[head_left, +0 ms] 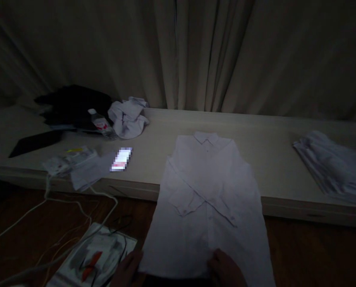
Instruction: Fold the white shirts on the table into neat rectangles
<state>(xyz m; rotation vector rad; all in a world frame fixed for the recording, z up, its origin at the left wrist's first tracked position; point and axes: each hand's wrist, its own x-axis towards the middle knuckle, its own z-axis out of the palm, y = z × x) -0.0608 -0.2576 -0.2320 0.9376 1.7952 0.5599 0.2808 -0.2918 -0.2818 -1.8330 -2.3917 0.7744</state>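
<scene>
A white button-up shirt (192, 235) is spread front side up, its collar away from me and both sleeves folded across the chest. Its upper part lies on the pale ledge (156, 147), while the lower part hangs over the front edge toward me. My left hand (127, 266) is closed on the left corner of the hem. Near the middle of the hem, my right hand (225, 268) pinches the fabric, its fingers curled. The hem's right part runs down past my right hand to the bottom of the picture.
Folded white shirts (336, 167) are stacked at the right. On the left are dark clothes (76, 105), a plastic bottle (102, 124), a crumpled white garment (129, 117), a lit phone (121, 159) and a power strip (70, 159). Cables cross the floor beside a white box (97, 255).
</scene>
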